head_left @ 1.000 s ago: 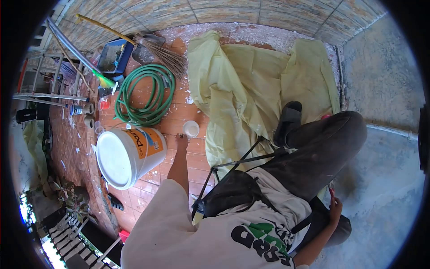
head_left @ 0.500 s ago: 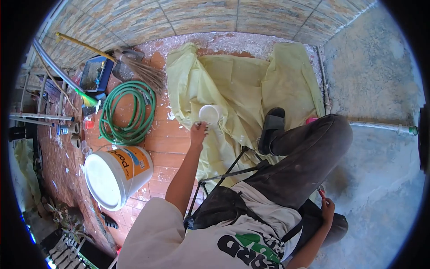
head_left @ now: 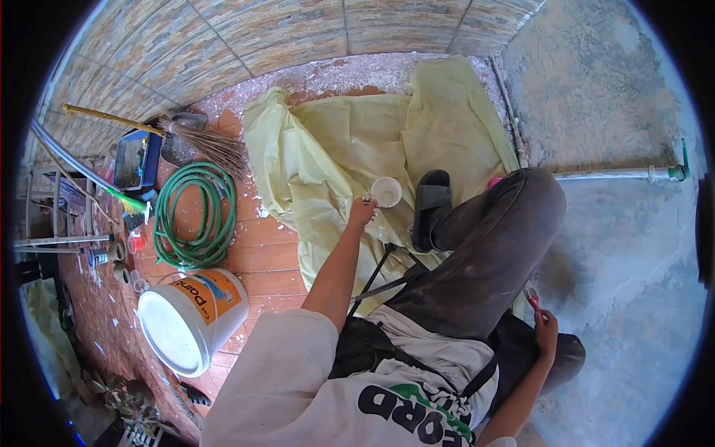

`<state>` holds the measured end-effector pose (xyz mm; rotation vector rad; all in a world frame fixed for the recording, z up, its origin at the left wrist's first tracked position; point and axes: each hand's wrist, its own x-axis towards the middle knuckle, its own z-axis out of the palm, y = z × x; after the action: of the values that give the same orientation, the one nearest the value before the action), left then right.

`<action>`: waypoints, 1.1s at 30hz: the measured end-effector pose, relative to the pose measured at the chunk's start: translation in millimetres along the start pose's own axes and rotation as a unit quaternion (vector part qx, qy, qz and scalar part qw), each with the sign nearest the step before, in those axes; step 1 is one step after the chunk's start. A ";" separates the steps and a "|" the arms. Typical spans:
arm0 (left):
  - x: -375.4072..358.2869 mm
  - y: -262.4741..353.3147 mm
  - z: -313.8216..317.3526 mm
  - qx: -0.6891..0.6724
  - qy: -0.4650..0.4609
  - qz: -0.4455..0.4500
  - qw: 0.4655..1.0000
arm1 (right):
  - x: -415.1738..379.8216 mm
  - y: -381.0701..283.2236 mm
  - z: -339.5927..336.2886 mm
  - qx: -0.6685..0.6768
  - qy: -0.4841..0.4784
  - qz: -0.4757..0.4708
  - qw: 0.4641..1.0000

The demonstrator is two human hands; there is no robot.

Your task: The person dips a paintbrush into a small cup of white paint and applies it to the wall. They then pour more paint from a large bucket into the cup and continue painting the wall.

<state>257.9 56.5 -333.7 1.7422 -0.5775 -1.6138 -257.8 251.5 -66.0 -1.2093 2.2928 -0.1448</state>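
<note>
My left hand [head_left: 363,212] is stretched forward and grips a small white cup [head_left: 386,191] by its rim, holding it over the yellow sheet [head_left: 335,141], close to my black sandal [head_left: 429,205]. My right hand [head_left: 545,328] rests low beside my thigh and is closed on a small red-handled tool [head_left: 530,298]. I sit on a folding stool with a black frame [head_left: 376,272], my dark-trousered leg [head_left: 491,246] bent in front of me.
A large white bucket [head_left: 190,320] with an orange label lies on its side on the red tile floor. A coiled green hose [head_left: 190,216], a broom [head_left: 201,141] and a blue tray [head_left: 134,160] lie at the left. A rough grey wall [head_left: 618,223] with a pipe [head_left: 618,173] stands at the right.
My left hand picked the white cup up from the tiles near the bucket and carried it rightward over the yellow sheet toward my sandal. My right hand barely moved.
</note>
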 end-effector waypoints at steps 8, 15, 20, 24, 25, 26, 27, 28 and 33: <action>-60.3 5.1 -86.9 0.019 -0.021 -0.050 0.998 | -9.2 -47.1 -41.9 0.240 0.076 0.103 0.962; -177.5 -21.7 -204.7 0.154 0.024 -0.112 0.981 | 0.1 -191.5 -101.4 0.684 -0.014 -0.195 0.702; -338.5 -57.1 -264.6 0.409 -0.038 0.001 0.912 | 17.9 -364.1 -62.2 0.713 -0.277 -0.309 0.565; -490.0 -51.1 -251.7 0.110 0.069 -0.271 0.954 | 43.4 -434.5 24.0 0.664 -0.317 -0.282 0.616; -518.3 -59.6 -255.6 -0.009 0.112 -0.298 0.948 | 47.3 -435.8 35.8 0.665 -0.329 -0.276 0.611; -539.8 -80.9 -265.4 -0.112 0.180 -0.290 0.933 | 50.9 -432.9 46.5 0.595 -0.253 -0.273 0.712; -553.1 -106.4 -280.3 -0.210 0.242 -0.278 0.905 | 55.7 -423.8 55.9 0.510 -0.170 -0.263 0.801; -557.4 -125.8 -295.2 -0.283 0.294 -0.260 0.875 | 63.8 -413.6 54.9 0.468 -0.174 -0.319 0.805; -510.1 -140.7 -361.4 -0.583 0.551 0.153 0.578 | 104.4 -370.3 55.3 0.226 -0.037 -0.384 0.894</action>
<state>528.4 584.5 -91.6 1.0619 0.6833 -0.1429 -5.2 -42.1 -32.5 -1.7309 1.4655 -0.8463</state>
